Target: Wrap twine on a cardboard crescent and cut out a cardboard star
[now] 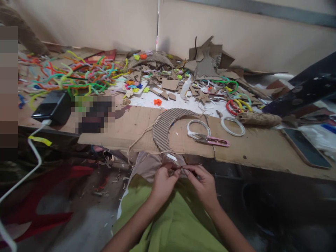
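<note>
Over my lap, just off the table's front edge, my left hand (pixel 167 177) and my right hand (pixel 198 176) meet with thumbs and fingertips pinched. Whatever lies between the fingertips is small, dark and too blurred to name. Beyond them a crescent of corrugated cardboard (pixel 164 129) rests on the table, with twine (pixel 143 134) running from its left side. To its right lie a white ring (pixel 198 121) and pink-handled thread snips (pixel 216 140), whose blades overlap the ring. A second white ring (pixel 233 126) lies farther right.
Colourful pipe cleaners (pixel 86 73) heap at the back left. Cardboard scraps (pixel 169 84), a white glue bottle (pixel 185 86) and small felt-like flowers (pixel 157 102) fill the back middle. A twine roll (pixel 259 119) and phone (pixel 307 148) lie right; a black power bank (pixel 52 106) with cable stands left.
</note>
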Demonstrator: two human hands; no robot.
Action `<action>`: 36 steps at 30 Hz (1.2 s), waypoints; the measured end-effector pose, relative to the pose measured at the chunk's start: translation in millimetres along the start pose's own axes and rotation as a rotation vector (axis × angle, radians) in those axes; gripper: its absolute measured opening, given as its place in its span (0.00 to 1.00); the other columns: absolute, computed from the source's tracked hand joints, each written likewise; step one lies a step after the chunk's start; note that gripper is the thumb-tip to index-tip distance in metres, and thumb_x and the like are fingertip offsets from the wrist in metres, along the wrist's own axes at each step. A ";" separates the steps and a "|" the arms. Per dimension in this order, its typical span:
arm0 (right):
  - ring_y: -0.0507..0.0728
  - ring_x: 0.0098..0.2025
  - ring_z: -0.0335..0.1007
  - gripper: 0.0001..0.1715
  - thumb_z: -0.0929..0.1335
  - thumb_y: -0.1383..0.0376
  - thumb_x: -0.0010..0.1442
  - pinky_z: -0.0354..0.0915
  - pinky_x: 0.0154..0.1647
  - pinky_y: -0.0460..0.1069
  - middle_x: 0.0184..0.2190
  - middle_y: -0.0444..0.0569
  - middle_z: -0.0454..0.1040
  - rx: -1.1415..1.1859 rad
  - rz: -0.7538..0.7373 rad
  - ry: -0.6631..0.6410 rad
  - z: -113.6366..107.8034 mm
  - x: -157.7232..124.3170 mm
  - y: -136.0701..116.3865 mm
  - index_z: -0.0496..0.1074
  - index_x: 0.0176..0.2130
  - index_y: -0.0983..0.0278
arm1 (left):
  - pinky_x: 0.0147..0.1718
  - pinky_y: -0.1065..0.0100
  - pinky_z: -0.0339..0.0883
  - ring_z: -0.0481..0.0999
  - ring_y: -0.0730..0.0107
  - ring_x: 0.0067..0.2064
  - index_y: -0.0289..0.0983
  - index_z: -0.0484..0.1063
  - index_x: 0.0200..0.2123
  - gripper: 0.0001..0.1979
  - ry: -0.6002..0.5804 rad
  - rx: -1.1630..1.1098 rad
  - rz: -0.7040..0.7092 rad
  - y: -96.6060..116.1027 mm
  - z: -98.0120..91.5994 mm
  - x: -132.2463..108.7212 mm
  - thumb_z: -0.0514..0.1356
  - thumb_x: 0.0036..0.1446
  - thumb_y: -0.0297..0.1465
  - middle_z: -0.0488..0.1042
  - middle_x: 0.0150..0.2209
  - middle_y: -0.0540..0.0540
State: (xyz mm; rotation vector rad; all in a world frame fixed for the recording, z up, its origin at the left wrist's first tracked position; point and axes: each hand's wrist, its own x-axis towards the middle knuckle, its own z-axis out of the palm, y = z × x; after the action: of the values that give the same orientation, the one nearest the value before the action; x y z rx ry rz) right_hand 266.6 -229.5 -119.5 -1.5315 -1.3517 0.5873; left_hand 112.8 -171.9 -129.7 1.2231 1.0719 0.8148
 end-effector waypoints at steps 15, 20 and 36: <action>0.66 0.47 0.82 0.14 0.70 0.57 0.66 0.76 0.47 0.56 0.47 0.53 0.85 0.074 -0.100 -0.252 59.1 2.8 -6.4 0.83 0.48 0.55 | 0.41 0.64 0.71 0.79 0.60 0.38 0.37 0.77 0.31 0.08 0.259 0.003 -0.062 -9.2 -73.8 -34.9 0.61 0.54 0.35 0.81 0.33 0.44; 0.67 0.47 0.81 0.15 0.72 0.53 0.64 0.74 0.50 0.56 0.45 0.53 0.85 0.172 0.130 -0.231 55.6 2.5 -15.3 0.84 0.45 0.58 | 0.41 0.63 0.73 0.81 0.57 0.39 0.37 0.78 0.32 0.11 0.411 0.330 -0.122 -36.0 -131.3 -41.5 0.58 0.54 0.36 0.83 0.34 0.42; 0.57 0.31 0.69 0.21 0.68 0.49 0.67 0.66 0.32 0.49 0.35 0.52 0.81 0.483 0.336 -0.134 31.6 27.5 -43.7 0.82 0.39 0.62 | 0.43 0.59 0.70 0.80 0.42 0.50 0.38 0.79 0.38 0.12 0.348 1.051 -0.451 -94.3 -223.6 -37.5 0.57 0.58 0.36 0.83 0.42 0.34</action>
State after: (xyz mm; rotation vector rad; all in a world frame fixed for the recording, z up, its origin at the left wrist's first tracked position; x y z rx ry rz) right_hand 226.9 -196.9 -87.4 -1.3357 -0.9544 1.1526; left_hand -116.4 -152.1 -215.8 1.6002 2.1095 0.0512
